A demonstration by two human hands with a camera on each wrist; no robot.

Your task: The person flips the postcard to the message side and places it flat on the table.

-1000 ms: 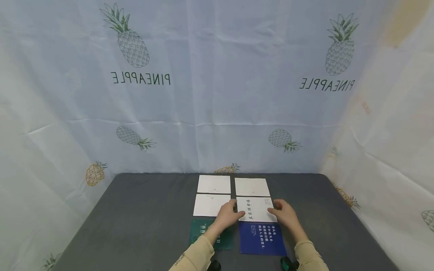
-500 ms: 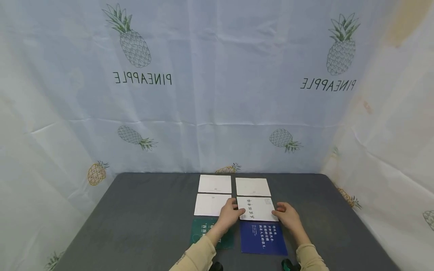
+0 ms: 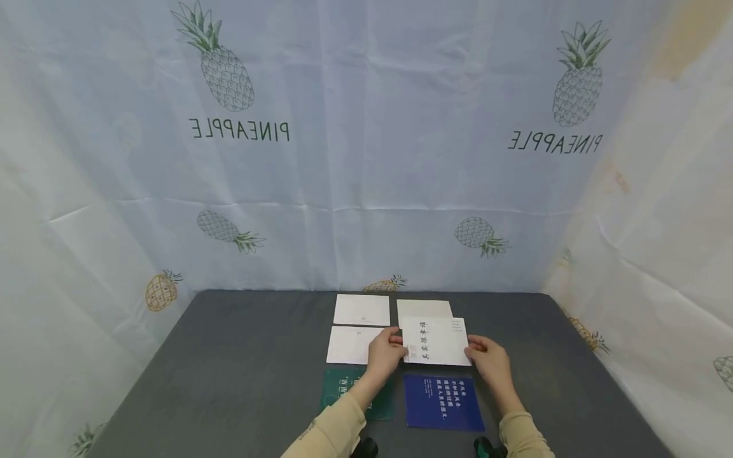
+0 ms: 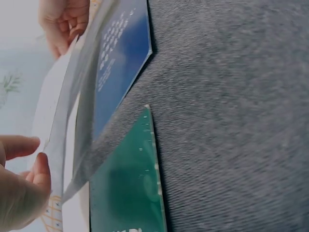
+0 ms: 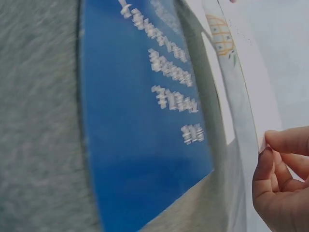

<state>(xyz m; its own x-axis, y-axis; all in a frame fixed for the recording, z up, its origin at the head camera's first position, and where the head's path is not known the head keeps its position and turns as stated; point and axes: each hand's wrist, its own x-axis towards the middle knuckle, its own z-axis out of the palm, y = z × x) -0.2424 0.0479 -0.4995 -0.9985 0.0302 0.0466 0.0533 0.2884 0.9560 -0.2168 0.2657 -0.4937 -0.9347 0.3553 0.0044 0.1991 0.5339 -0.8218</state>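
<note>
A white card (image 3: 443, 342) with dark handwritten-style characters is raised off the table and tilted, its far edge covering part of the white card behind it. My left hand (image 3: 383, 355) pinches it at the left edge between thumb and fingers. At the opposite edge, my right hand (image 3: 492, 366) pinches it too; the right wrist view shows thumb and forefinger (image 5: 285, 141) meeting at its corner. Below the raised card lies a blue card (image 3: 435, 413) with white characters. A green card (image 3: 332, 385) lies partly hidden under my left forearm.
White cards lie flat further back: one at the rear left (image 3: 361, 310), one at the rear right (image 3: 424, 308), and one (image 3: 346, 346) beside my left hand. The dark grey table (image 3: 240, 375) ends at a pineapple-print curtain (image 3: 366, 159).
The white card with characters has come up off the table, tilting and moving away from the blue card. My right hand has gone from touching its edge to pinching it.
</note>
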